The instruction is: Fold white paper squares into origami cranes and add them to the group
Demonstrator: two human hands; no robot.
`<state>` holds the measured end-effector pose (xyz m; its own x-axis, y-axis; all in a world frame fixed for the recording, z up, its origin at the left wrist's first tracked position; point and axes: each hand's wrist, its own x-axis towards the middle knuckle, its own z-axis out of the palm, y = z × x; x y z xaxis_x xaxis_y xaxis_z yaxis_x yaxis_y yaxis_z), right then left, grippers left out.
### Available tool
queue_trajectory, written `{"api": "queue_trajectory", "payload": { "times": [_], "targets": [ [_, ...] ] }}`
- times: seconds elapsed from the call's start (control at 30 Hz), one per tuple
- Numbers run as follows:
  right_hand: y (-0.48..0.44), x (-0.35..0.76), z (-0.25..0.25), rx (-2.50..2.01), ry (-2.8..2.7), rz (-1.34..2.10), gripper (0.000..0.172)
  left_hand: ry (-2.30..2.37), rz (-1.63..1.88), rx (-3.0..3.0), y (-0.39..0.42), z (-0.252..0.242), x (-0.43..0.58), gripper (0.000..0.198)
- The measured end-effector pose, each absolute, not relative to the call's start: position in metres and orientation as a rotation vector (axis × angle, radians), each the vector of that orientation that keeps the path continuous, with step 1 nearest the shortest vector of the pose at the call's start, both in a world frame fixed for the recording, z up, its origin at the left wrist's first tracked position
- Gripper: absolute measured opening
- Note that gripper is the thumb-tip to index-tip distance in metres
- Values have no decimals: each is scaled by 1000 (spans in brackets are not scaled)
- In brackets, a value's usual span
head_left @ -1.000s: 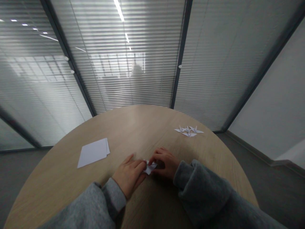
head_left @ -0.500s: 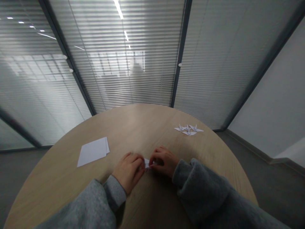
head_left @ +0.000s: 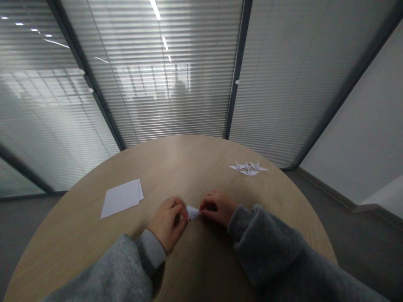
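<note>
A small folded white paper (head_left: pixel 192 212) lies between my two hands near the middle of the round wooden table (head_left: pixel 189 167). My left hand (head_left: pixel 170 220) is closed on its left end, thumb and fingers pinched together. On the other side, my right hand (head_left: pixel 218 207) pinches the paper's right tip between thumb and forefinger. The fingertips cover both ends of the paper, and its exact folds are too small to make out.
Flat white sheets (head_left: pixel 122 198) lie stacked, slightly askew, on the table's left. Several folded white paper cranes (head_left: pixel 247 168) sit close together at the back right. Behind the table stand glass panels with blinds (head_left: pixel 176 109).
My hands have moved slightly apart, and more of the folded paper shows between them. The camera view has shifted a little.
</note>
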<state>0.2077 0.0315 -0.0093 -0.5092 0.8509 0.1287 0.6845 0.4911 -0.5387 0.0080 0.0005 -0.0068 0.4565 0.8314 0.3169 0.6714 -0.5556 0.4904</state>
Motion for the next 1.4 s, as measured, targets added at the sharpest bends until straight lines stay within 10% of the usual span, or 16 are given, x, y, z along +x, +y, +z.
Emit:
{"api": "queue_trajectory", "payload": {
  "times": [1.4],
  "targets": [
    [11, 186, 6, -1669, -2377, 367, 14, 1358, 747, 2401, 7, -14, 16, 12]
  ]
}}
